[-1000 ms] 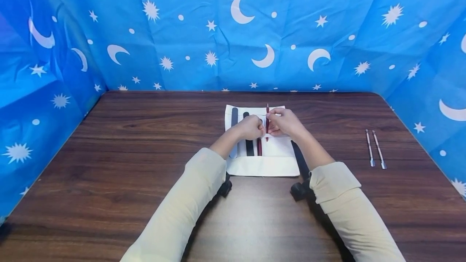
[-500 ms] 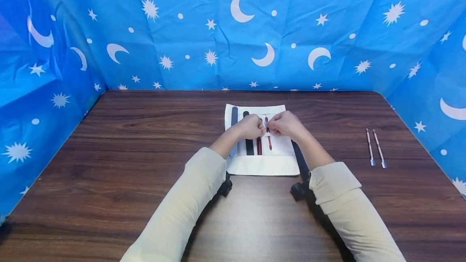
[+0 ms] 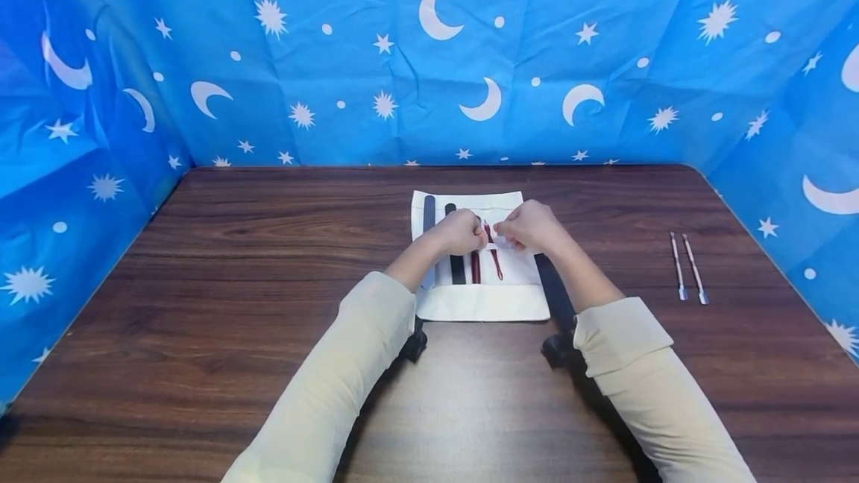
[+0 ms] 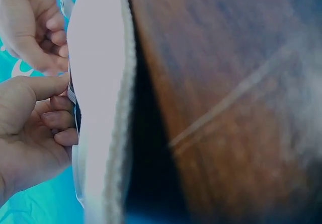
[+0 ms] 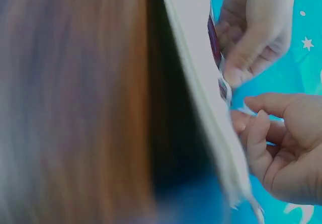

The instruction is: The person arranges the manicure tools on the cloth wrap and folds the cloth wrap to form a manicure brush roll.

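A white fabric tool roll (image 3: 482, 302) lies unfolded on the table in the head view. A slim dark-red tool (image 3: 495, 258) lies aslant on it, its middle passing beneath a white elastic strap (image 3: 493, 246). My left hand (image 3: 461, 232) pinches the strap just left of this tool. At the right side, my right hand (image 3: 532, 226) has its fingertips close to the tool and strap; in the right wrist view its thumb and forefinger stand apart. Left of the tool, a second dark-red tool (image 3: 476, 268), a black strip (image 3: 458, 270) and a grey nail file (image 3: 429, 215) sit in the roll.
Two slim metal cuticle pushers (image 3: 678, 267) lie side by side on the right of the brown wooden table (image 3: 288, 244). A dark strap (image 3: 555, 293) runs beside the roll under the right forearm. Blue cloth with moons and stars (image 3: 376, 58) hangs behind.
The red tool has slid down through the strap toward the near edge and now leans. My right hand has let go of it and drawn slightly right; the left stays at the strap.
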The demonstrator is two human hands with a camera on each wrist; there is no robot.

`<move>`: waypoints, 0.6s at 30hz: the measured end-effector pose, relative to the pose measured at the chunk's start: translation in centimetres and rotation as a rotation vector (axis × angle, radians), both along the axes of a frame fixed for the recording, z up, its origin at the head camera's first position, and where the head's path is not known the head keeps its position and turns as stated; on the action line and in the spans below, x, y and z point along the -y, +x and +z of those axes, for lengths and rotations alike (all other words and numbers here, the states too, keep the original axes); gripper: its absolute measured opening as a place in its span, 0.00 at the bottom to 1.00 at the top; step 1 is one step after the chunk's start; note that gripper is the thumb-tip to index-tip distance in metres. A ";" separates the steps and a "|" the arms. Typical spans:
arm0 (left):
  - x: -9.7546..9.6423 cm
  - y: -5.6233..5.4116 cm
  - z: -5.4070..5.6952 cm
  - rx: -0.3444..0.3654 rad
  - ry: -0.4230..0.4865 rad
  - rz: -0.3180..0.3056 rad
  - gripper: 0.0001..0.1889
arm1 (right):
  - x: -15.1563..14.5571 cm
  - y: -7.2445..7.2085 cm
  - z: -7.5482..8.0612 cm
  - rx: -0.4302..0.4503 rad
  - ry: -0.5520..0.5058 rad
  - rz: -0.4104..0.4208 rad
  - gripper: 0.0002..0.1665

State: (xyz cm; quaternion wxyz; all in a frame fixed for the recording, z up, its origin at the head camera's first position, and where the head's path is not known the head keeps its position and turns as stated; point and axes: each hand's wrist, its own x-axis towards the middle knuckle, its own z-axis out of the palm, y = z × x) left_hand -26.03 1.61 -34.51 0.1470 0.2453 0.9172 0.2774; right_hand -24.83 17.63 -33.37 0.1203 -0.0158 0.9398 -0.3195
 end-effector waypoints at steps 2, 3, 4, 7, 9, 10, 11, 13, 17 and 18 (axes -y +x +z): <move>-0.2 0.2 0.0 0.014 0.015 0.052 0.22 | -0.8 0.4 0.8 -0.036 -0.005 -0.017 0.17; -0.3 0.3 0.1 0.024 0.021 0.087 0.23 | -1.4 0.6 1.1 -0.054 -0.023 -0.032 0.19; -0.4 0.4 0.1 0.028 0.023 0.127 0.23 | -2.1 0.9 1.5 -0.083 -0.043 -0.041 0.21; -1.0 0.8 0.2 0.007 0.020 0.226 0.22 | -4.3 1.8 2.5 -0.160 -0.135 -0.098 0.26; -1.5 1.1 0.4 -0.032 0.013 0.251 0.21 | -6.0 2.4 3.0 -0.210 -0.179 -0.147 0.28; -1.7 1.2 0.4 -0.052 0.008 0.250 0.21 | -6.8 2.6 3.1 -0.233 -0.185 -0.170 0.30; -1.9 1.2 0.5 -0.065 0.001 0.245 0.20 | -7.7 2.9 3.3 -0.244 -0.180 -0.199 0.32; -2.2 1.3 0.5 -0.073 -0.021 0.231 0.17 | -9.5 3.4 3.3 -0.264 -0.137 -0.245 0.35; -2.5 1.3 0.2 -0.061 -0.103 0.199 0.13 | -13.0 4.2 2.7 -0.271 0.000 -0.306 0.38; -2.5 1.2 0.2 -0.058 -0.117 0.183 0.13 | -13.9 4.3 2.5 -0.266 0.027 -0.315 0.38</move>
